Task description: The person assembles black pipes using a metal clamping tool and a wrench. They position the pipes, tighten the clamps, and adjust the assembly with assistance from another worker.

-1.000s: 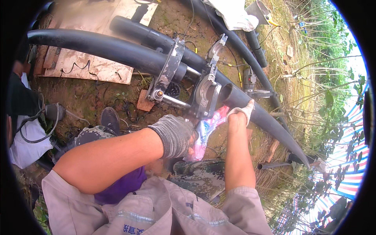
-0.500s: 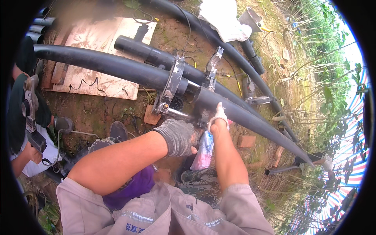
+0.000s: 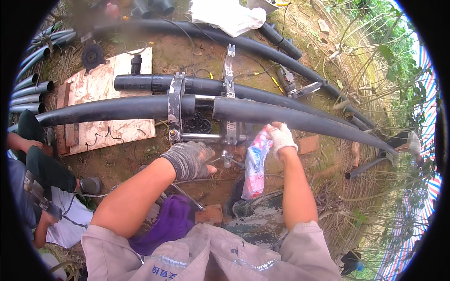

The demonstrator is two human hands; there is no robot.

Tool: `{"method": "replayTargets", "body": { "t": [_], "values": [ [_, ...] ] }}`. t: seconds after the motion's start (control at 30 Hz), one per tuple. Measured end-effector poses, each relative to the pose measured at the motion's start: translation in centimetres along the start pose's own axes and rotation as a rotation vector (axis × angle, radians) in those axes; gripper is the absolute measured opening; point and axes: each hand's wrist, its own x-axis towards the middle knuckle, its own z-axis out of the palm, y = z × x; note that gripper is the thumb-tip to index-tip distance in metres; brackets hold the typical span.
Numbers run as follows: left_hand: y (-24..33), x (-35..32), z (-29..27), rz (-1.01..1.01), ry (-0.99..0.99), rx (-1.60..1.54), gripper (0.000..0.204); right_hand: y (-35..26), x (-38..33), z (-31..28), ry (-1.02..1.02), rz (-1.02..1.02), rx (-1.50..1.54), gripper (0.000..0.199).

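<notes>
My left hand, in a grey knit glove, is just below the steel rod of a pipe clamp frame. Its thumb and fingers are apart, with nothing visible between them. My right hand, in a whitish glove, pinches the top of a printed plastic bag hanging below the pipe. The left black pipe passes through a closed metal clamp ring. Across a short gap, the right black pipe rests in the frame, where a hinged clamp half stands raised.
Behind lie another black pipe, a white sack and a power tool. A muddy board lies under the pipes at left. At far left another person's hand is near a metal tool. Bricks lie on the soil.
The view has turned and shifted, so the pipes lie more level. My left hand has drawn back from the frame's rod. My right hand has moved off the pipe's side, with the bag in it.
</notes>
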Motion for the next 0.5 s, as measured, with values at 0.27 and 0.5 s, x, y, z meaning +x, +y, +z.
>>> {"method": "replayTargets", "body": {
  "t": [0.27,0.5],
  "values": [
    [-2.4,0.8,1.0,-0.108,-0.060,0.014,0.062,-2.3,-0.7,-0.5,-0.073,-0.256,-0.385,0.054],
    [-3.1,1.9,2.8,-0.102,0.022,-0.059,0.047,-3.8,-1.9,-2.0,-0.101,-0.333,-0.531,0.064]
  ]
}}
